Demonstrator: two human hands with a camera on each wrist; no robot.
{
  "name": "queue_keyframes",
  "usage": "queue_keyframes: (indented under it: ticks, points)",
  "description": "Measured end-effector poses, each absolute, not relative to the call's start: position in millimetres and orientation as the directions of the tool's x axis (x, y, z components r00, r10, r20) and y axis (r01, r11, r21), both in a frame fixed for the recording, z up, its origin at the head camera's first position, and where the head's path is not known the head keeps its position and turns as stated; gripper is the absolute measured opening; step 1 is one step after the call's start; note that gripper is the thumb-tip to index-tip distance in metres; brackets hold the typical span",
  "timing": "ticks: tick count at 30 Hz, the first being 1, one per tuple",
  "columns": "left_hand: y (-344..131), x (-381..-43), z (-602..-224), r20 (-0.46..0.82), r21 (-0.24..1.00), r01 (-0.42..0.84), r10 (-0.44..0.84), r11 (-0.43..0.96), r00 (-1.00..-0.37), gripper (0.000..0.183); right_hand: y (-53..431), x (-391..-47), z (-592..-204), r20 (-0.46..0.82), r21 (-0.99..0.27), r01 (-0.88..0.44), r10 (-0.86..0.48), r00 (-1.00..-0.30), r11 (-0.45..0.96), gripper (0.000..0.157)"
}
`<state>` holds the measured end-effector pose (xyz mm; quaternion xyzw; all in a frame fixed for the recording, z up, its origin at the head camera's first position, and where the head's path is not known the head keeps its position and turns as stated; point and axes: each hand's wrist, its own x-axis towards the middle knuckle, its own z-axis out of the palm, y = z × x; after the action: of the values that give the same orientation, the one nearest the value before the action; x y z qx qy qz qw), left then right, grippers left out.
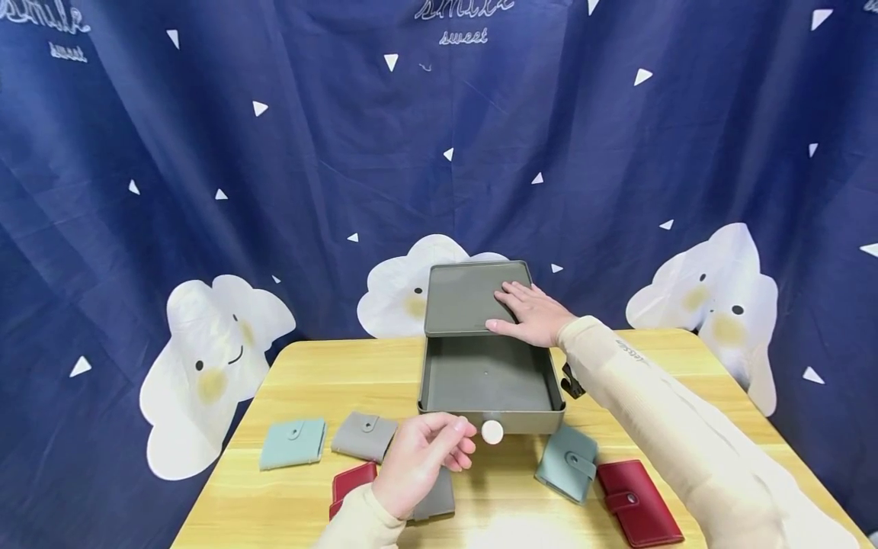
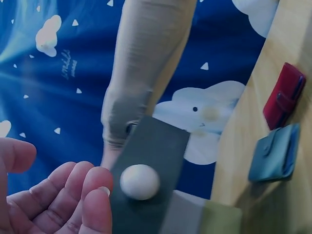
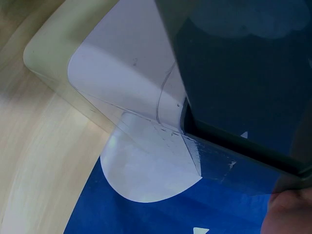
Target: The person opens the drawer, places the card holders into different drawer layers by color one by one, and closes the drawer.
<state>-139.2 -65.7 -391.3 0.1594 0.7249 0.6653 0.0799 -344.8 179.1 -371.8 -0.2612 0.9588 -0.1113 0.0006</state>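
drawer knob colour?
White. The knob shows best in the left wrist view, large and unobstructed.

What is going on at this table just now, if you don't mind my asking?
A person is handling a dark grey drawer box. The right grip rests on its top. The drawer stands open, and the left grip is beside its white knob, apparently not touching it. Small wallets lie around on the wooden table, including a red one and a blue-green one on the right.
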Motion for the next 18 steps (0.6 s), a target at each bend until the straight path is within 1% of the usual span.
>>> queue_keyframes:
  ticks: [3,7,14,18]
  points:
    - [-73.0,-138.2,-382.5,0.125,0.985,0.157,0.341,0.067,-0.932,0.030,178.0,-344.9,-371.5,0.060,-0.215,-0.503,-0.503,-0.862,0.837,0.091]
    - [-82.6,-138.8,-373.5,0.169,0.975,0.206,0.309,0.089,-0.936,0.031,177.5,-345.4,-372.6,0.057,-0.206,-0.502,-0.502,-0.863,0.840,0.092]
    - [-95.5,-141.2,-365.4,0.147,0.977,0.181,0.254,0.116,-0.956,0.031,177.5,-343.2,-370.7,0.051,-0.205,-0.495,-0.495,-0.867,0.845,0.092]
    - [-102.9,-141.1,-361.9,0.166,0.965,0.207,0.240,0.159,-0.957,0.031,177.6,-340.9,-368.9,0.060,-0.210,-0.499,-0.498,-0.865,0.841,0.089]
